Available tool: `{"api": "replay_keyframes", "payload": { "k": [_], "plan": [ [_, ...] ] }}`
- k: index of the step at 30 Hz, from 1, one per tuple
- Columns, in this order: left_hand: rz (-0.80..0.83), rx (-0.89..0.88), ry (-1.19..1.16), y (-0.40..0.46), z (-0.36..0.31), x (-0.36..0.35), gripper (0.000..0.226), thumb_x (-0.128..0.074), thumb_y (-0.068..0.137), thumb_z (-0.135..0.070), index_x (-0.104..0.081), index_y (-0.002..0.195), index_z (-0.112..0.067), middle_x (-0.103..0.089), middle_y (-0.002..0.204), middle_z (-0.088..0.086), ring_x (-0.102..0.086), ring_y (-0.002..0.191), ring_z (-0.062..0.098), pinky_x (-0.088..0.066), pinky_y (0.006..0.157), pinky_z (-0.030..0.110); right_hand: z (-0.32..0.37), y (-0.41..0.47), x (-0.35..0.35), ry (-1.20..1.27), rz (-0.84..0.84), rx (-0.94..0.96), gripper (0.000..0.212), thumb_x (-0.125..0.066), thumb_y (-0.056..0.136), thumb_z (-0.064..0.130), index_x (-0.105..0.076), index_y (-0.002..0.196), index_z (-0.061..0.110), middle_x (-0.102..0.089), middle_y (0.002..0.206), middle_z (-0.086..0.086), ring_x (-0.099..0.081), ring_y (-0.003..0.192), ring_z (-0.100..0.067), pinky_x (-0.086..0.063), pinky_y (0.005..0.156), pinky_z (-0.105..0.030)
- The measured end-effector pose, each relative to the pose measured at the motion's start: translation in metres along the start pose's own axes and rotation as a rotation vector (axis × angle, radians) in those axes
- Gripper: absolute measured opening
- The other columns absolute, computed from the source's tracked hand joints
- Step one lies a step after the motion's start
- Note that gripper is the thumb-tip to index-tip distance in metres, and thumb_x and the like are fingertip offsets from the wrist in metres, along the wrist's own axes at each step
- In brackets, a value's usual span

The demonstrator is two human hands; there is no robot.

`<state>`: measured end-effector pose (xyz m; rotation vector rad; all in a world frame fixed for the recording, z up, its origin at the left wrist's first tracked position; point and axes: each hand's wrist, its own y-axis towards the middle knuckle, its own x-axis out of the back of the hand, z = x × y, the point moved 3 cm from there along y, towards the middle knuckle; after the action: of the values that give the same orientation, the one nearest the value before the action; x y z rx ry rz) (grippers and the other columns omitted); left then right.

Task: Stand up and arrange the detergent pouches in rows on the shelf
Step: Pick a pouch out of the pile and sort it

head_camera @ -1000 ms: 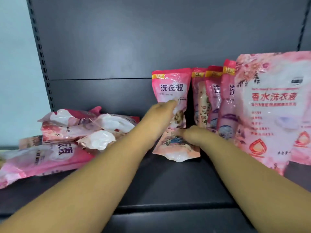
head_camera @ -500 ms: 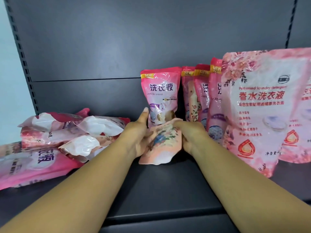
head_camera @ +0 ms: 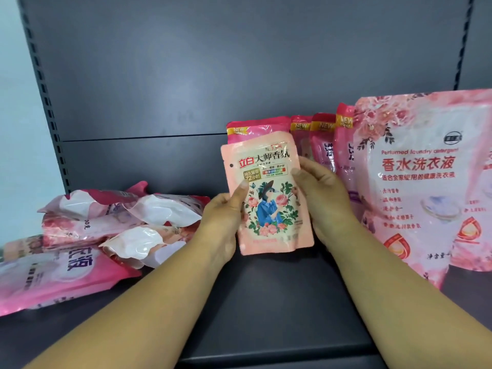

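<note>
Floral pouch (head_camera: 269, 198) now upright between hands

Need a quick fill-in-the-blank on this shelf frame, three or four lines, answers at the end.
1. The floral pouch is held by ____ hands.
2. The left hand grips the pouch's ____ edge; the right hand grips the opposite one.
3. The pile of pouches left of the hands is lying ____.
4. The big pouch at right prints "Perfumed ____ detergent".

Answers: both; left; flat; laundry
</note>
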<state>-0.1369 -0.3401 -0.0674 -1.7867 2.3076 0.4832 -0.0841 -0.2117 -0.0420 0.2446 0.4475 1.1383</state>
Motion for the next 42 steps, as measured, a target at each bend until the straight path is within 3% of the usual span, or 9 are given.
{"api": "replay_keyframes", "payload": {
  "k": [3, 8, 16, 19, 23, 29, 35, 39, 42],
  "plan": [
    [-0.101, -0.212, 0.077, -0.003, -0.003, -0.005, 0.025, -0.061, 0.087, -0.028, -0.046, 0.073, -0.013, -0.064, 0.063, 0.001, -0.062, 0.05, 0.006, -0.053, 0.055, 0.025, -0.015, 0.005, -0.004, -0.145, -0.043, -0.09, 0.021, -0.043, 0.097, 0.03, -0.06, 0.091, 0.02, -0.067, 0.091, -0.004, -0.065, 0.072, -0.013, -0.052, 0.065, -0.025],
    [-0.253, -0.575, 0.262, 0.003, -0.017, -0.021, 0.03, -0.052, 0.093, -0.028, -0.042, 0.066, -0.017, -0.05, 0.064, -0.004, -0.047, 0.054, 0.003, -0.04, 0.051, 0.015, -0.03, 0.025, -0.023, -0.091, -0.156, -0.157, 0.055, -0.043, 0.09, 0.053, -0.051, 0.121, 0.009, -0.062, 0.113, -0.006, -0.061, 0.1, -0.024, -0.049, 0.089, -0.037],
    [-0.044, -0.316, 0.276, 0.036, 0.025, -0.039, 0.024, -0.037, 0.098, -0.029, -0.045, 0.112, -0.011, -0.06, 0.107, 0.004, -0.058, 0.097, 0.015, -0.046, 0.084, 0.018, -0.062, 0.045, -0.004, -0.172, -0.216, -0.153, 0.066, -0.051, 0.086, 0.053, -0.037, 0.133, 0.009, -0.049, 0.125, -0.003, -0.049, 0.116, -0.02, -0.038, 0.102, -0.033],
    [-0.107, -0.297, 0.394, 0.042, 0.03, -0.03, 0.025, -0.037, 0.097, -0.037, -0.042, 0.103, -0.013, -0.056, 0.117, 0.011, -0.054, 0.11, 0.022, -0.042, 0.098, 0.034, -0.069, 0.045, -0.003, -0.208, -0.168, -0.194, 0.063, -0.051, 0.085, 0.053, -0.036, 0.13, 0.011, -0.049, 0.13, -0.005, -0.049, 0.119, -0.024, -0.038, 0.104, -0.039],
    [-0.183, -0.269, 0.489, 0.043, 0.032, -0.023, 0.038, -0.032, 0.098, -0.04, -0.043, 0.115, -0.008, -0.048, 0.124, 0.016, -0.047, 0.115, 0.027, -0.037, 0.101, 0.037, -0.067, 0.039, -0.001, -0.304, -0.126, -0.167, 0.038, -0.063, 0.084, 0.036, -0.036, 0.105, 0.02, -0.051, 0.106, 0.001, -0.054, 0.102, -0.021, -0.044, 0.093, -0.034],
    [-0.295, -0.257, 0.419, 0.007, 0.011, -0.028, 0.041, -0.026, 0.1, -0.036, -0.042, 0.129, -0.012, -0.036, 0.135, 0.01, -0.033, 0.128, 0.019, -0.023, 0.1, 0.023, -0.056, 0.038, 0.001, -0.295, -0.187, -0.093, 0.047, -0.068, 0.081, 0.019, -0.039, 0.118, 0.011, -0.053, 0.111, -0.003, -0.056, 0.109, -0.025, -0.046, 0.097, -0.043],
    [-0.236, -0.743, 1.24, -0.027, -0.055, 0.018, 0.046, -0.038, 0.096, -0.044, -0.053, 0.126, -0.012, -0.041, 0.136, 0.01, -0.03, 0.131, 0.022, -0.014, 0.104, 0.021, -0.062, 0.031, -0.002, -0.595, -0.163, -0.114, 0.079, -0.071, 0.078, 0.015, -0.023, 0.14, 0.005, -0.04, 0.141, -0.013, -0.041, 0.128, -0.031, -0.037, 0.106, -0.043],
    [-0.484, -0.271, 1.561, 0.006, -0.094, 0.09, 0.061, -0.028, 0.095, -0.051, -0.04, 0.136, -0.009, -0.039, 0.142, 0.019, -0.03, 0.133, 0.034, -0.02, 0.109, 0.038, -0.039, 0.013, -0.019, -0.824, -0.181, 0.064, 0.089, -0.065, 0.084, 0.021, -0.006, 0.148, 0.007, -0.006, 0.155, -0.01, -0.014, 0.143, -0.025, -0.019, 0.115, -0.032],
    [-0.379, 0.066, 1.24, 0.014, -0.086, 0.12, 0.067, -0.019, 0.094, -0.057, -0.044, 0.136, -0.011, -0.046, 0.136, 0.016, -0.047, 0.118, 0.032, -0.036, 0.098, 0.036, -0.026, 0.002, -0.04, -0.896, -0.108, 0.225, 0.073, -0.057, 0.089, 0.026, -0.017, 0.147, 0.007, -0.01, 0.155, -0.009, -0.013, 0.142, -0.023, -0.014, 0.112, -0.028]
  ]
}}
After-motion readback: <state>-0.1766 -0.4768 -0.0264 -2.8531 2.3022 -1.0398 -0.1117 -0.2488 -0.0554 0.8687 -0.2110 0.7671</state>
